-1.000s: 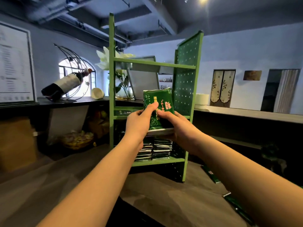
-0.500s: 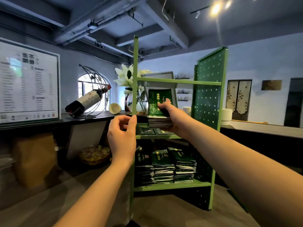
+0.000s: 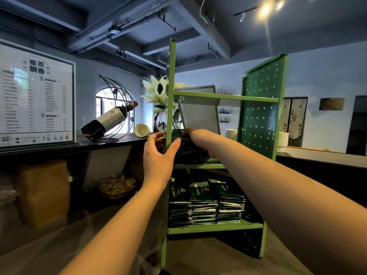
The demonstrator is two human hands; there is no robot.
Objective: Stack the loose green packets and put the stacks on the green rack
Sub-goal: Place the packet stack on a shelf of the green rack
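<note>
The green rack stands on a wooden table just ahead of me. My right hand reaches into its middle shelf and grips a stack of green packets from above; the stack lies flat on that shelf. My left hand is at the rack's front left post, thumb on the right of the post and fingers on its left, holding it. Three more stacks of green packets sit side by side on the lower shelf. The top shelf is bare.
Behind the rack a dark counter carries a wine bottle in a wire holder, a tipped cup, a vase of lilies and a menu board. Below it stand a brown bag and a basket.
My right hand has lowered the stack from upright at eye level to flat on the middle shelf. My left hand let go of the stack and moved to the rack's left post.
</note>
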